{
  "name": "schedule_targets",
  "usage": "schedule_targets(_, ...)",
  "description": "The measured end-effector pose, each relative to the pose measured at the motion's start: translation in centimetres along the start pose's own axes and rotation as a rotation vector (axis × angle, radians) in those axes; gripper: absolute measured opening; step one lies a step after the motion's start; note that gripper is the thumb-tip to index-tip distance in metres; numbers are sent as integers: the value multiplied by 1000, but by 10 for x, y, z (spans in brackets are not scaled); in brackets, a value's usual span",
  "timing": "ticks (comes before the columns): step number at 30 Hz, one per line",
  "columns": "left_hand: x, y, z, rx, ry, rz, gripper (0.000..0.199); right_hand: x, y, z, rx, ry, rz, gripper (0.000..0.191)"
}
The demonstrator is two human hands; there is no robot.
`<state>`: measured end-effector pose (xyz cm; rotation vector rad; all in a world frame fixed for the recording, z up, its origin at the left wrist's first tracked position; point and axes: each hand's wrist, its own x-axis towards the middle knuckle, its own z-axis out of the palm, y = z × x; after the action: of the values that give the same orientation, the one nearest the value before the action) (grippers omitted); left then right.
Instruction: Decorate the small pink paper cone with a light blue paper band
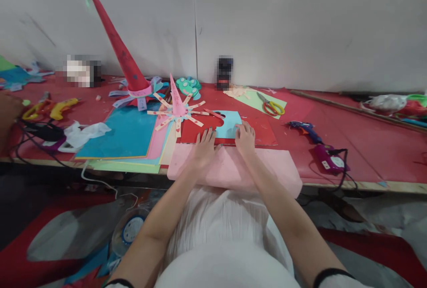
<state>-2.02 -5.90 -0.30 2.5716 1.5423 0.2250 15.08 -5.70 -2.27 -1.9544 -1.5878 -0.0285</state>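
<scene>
My left hand lies flat with spread fingers on the near edge of a red sheet that has a rounded cut-out. A light blue sheet shows beside that cut-out. At its right edge my right hand has bent fingers, thumb on the blue paper, and seems to grip it. More red paper extends to the right. Beneath my wrists is a pink folded piece along the table edge. A pink paper cone with decorated strips radiating from its base stands just left of the red sheet.
A tall red cone stands behind on the left. Coloured sheets lie stacked left. Yellow-handled scissors rest on pale green paper. A blue glue gun and purple corded box sit right. A white partition borders the back.
</scene>
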Motion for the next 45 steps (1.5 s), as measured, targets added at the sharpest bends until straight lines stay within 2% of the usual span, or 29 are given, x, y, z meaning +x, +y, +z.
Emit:
schedule_targets(4, 0, -1, 1, 12, 2, 9, 52, 7, -25, 9, -35, -52, -212, 37)
schedule_targets(7, 1, -3, 2, 21, 8, 13, 51, 19, -37, 18, -38, -94, -289, 38)
schedule_targets(13, 1, -5, 1, 31, 5, -2, 51, 41, -38, 31, -34, -179, -196, 37)
schedule_targets(19, 0, -1, -3, 11, -2, -13, 50, 51, -42, 35, -30, -154, -185, 34)
schedule_targets(23, 0, -1, 0, 7, 16, -15, 49, 71, -45, 35, -57, -202, -204, 30)
schedule_targets(27, 0, -3, 2, 10, 23, -7, 49, 88, -39, 34, -50, -188, -263, 25)
schedule_targets(32, 0, -3, 2, 20, 32, -6, 49, 85, -42, 41, 82, -123, -157, 24)
schedule_targets(37, 0, -4, 2, 38, 28, 6, 50, 81, -71, 50, 405, -73, 31, 16)
schedule_targets(39, 1, -5, 3, 42, 24, 3, 50, 83, -81, 49, 490, -89, 27, 13)
schedule_targets(41, 1, -5, 4, 41, 15, -3, 49, 83, -84, 46, 542, -92, -47, 13)
schedule_targets(43, 1, -5, 3, 35, 8, -4, 50, 81, -76, 41, 526, -58, -111, 15)
schedule_targets(45, 0, -4, 2, 20, 7, -3, 50, 75, -57, 34, 456, -18, -120, 16)
